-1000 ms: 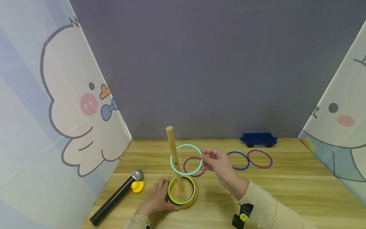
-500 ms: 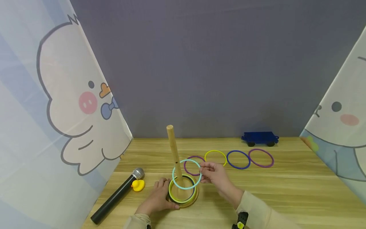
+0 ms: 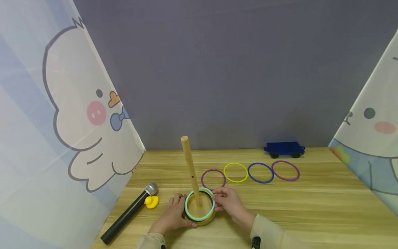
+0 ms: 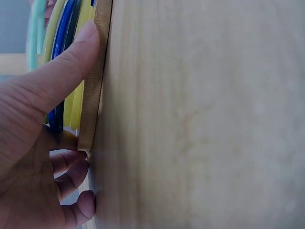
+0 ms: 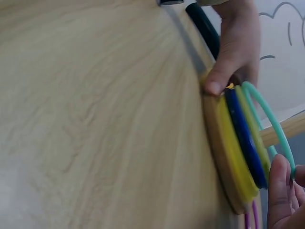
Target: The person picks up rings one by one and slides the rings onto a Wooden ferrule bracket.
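Note:
A ring-toss stand has an upright wooden peg (image 3: 188,157) on a round wooden base (image 4: 93,90). Yellow, blue and dark rings are stacked round the peg, such as the blue ring (image 5: 240,136). My left hand (image 3: 172,215) grips the base's left side, thumb in front along the edge and the stack, fingers behind. With thumb and fingertips, my right hand (image 3: 230,204) pinches the right side of a light turquoise ring (image 5: 275,119). That ring encircles the peg low down, tilted just over the stack, its pinched side higher in the right wrist view.
Behind the stand lie a purple ring (image 3: 202,180), a yellow ring (image 3: 224,171), a blue ring (image 3: 248,172) and another purple ring (image 3: 299,173). A blue toy wagon (image 3: 284,148) stands at the back. A black microphone (image 3: 127,214) and a yellow rubber duck (image 3: 152,202) lie left.
My right hand has brought the turquoise ring down along the peg, from midway up to just above the stacked rings. The left hand keeps its grip on the base.

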`<state>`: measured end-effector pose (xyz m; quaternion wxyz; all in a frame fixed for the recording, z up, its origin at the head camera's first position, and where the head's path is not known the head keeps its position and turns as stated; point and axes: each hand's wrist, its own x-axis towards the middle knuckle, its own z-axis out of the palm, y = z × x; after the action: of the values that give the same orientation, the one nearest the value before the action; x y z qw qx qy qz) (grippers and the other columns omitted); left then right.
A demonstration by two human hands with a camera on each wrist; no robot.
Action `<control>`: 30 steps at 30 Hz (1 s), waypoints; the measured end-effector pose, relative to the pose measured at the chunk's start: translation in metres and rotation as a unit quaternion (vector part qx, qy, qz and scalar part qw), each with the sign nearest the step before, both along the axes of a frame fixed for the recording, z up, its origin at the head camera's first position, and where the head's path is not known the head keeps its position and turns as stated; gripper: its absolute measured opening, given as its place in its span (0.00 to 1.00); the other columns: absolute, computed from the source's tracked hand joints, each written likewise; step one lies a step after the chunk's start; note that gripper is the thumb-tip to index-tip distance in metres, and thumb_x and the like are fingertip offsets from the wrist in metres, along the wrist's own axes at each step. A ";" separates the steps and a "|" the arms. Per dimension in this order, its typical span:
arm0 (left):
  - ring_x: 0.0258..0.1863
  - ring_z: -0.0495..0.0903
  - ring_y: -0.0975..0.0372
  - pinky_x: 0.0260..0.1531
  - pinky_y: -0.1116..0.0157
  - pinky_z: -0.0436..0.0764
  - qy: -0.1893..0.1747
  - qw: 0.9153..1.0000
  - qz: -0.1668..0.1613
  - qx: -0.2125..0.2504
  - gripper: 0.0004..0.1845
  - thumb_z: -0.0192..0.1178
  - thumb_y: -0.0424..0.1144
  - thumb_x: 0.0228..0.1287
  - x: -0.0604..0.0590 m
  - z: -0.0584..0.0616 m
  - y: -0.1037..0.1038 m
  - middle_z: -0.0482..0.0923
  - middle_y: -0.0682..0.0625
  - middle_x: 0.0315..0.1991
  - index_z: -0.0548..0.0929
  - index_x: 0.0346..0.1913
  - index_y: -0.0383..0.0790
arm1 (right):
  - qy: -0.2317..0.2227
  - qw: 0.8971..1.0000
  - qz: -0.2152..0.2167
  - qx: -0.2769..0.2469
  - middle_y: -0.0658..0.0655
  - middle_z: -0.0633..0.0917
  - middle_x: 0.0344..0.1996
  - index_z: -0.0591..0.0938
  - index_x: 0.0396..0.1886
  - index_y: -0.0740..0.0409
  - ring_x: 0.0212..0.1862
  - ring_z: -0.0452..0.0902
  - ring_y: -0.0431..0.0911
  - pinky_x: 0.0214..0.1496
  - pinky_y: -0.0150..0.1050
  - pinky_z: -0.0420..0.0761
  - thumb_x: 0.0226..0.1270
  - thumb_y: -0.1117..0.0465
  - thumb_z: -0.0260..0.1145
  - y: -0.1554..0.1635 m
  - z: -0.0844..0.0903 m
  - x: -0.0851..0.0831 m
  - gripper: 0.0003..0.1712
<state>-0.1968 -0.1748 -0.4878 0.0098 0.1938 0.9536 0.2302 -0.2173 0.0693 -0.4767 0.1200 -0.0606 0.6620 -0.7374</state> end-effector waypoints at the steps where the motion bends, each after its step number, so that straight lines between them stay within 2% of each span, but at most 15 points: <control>1: 0.53 0.65 0.48 0.56 0.46 0.71 0.001 1.000 0.000 0.001 0.62 0.77 0.65 0.33 0.000 0.001 0.000 0.65 0.39 0.56 0.65 0.66 0.24 | 0.000 1.000 -0.001 0.001 0.58 0.81 0.29 0.75 0.50 0.79 0.24 0.79 0.42 0.30 0.37 0.84 0.65 0.71 0.62 -0.001 -0.002 -0.001 0.17; 5: 0.53 0.65 0.48 0.55 0.46 0.71 0.004 1.000 -0.003 0.002 0.62 0.76 0.66 0.33 0.000 -0.001 0.001 0.65 0.39 0.56 0.66 0.66 0.25 | 0.006 1.000 -0.014 0.015 0.59 0.81 0.29 0.75 0.49 0.80 0.23 0.77 0.42 0.28 0.38 0.84 0.64 0.72 0.63 -0.004 -0.011 -0.004 0.17; 12: 0.53 0.65 0.48 0.55 0.46 0.71 0.017 1.000 -0.001 0.003 0.62 0.75 0.67 0.34 -0.002 -0.007 0.000 0.65 0.38 0.57 0.66 0.66 0.25 | 0.018 0.998 -0.034 0.041 0.58 0.81 0.27 0.78 0.43 0.76 0.19 0.76 0.41 0.23 0.36 0.82 0.63 0.70 0.66 -0.007 -0.009 -0.004 0.13; 18: 0.53 0.64 0.48 0.56 0.46 0.70 0.006 1.000 0.000 0.006 0.62 0.76 0.66 0.34 0.000 -0.003 0.000 0.65 0.38 0.58 0.66 0.66 0.25 | 0.037 0.996 -0.049 0.067 0.56 0.79 0.23 0.79 0.42 0.74 0.18 0.74 0.42 0.21 0.39 0.82 0.65 0.68 0.65 -0.003 -0.014 -0.013 0.11; 22: 0.54 0.64 0.48 0.56 0.46 0.70 -0.002 1.000 0.002 0.002 0.62 0.76 0.66 0.34 0.001 0.000 0.000 0.65 0.38 0.58 0.65 0.67 0.25 | 0.041 0.992 -0.061 0.102 0.57 0.77 0.20 0.79 0.46 0.73 0.16 0.73 0.42 0.18 0.38 0.80 0.67 0.68 0.62 0.003 -0.017 -0.022 0.12; 26: 0.53 0.64 0.49 0.56 0.46 0.71 0.002 1.000 0.001 -0.001 0.62 0.76 0.66 0.33 0.000 -0.001 0.000 0.65 0.39 0.57 0.66 0.66 0.26 | 0.050 0.983 -0.036 0.174 0.58 0.76 0.16 0.79 0.53 0.69 0.13 0.70 0.41 0.15 0.36 0.77 0.65 0.68 0.61 0.010 -0.017 -0.027 0.17; 30: 0.52 0.64 0.49 0.55 0.46 0.71 0.007 1.000 -0.001 -0.002 0.61 0.77 0.66 0.33 0.000 -0.002 -0.001 0.65 0.39 0.57 0.66 0.66 0.26 | 0.076 0.963 -0.006 0.258 0.55 0.75 0.13 0.79 0.59 0.64 0.10 0.67 0.40 0.13 0.35 0.74 0.64 0.68 0.62 0.017 -0.017 -0.030 0.22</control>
<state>-0.1968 -0.1756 -0.4900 0.0041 0.1964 0.9539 0.2270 -0.2472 0.0861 -0.4939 0.0764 -0.0796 0.8370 -0.5359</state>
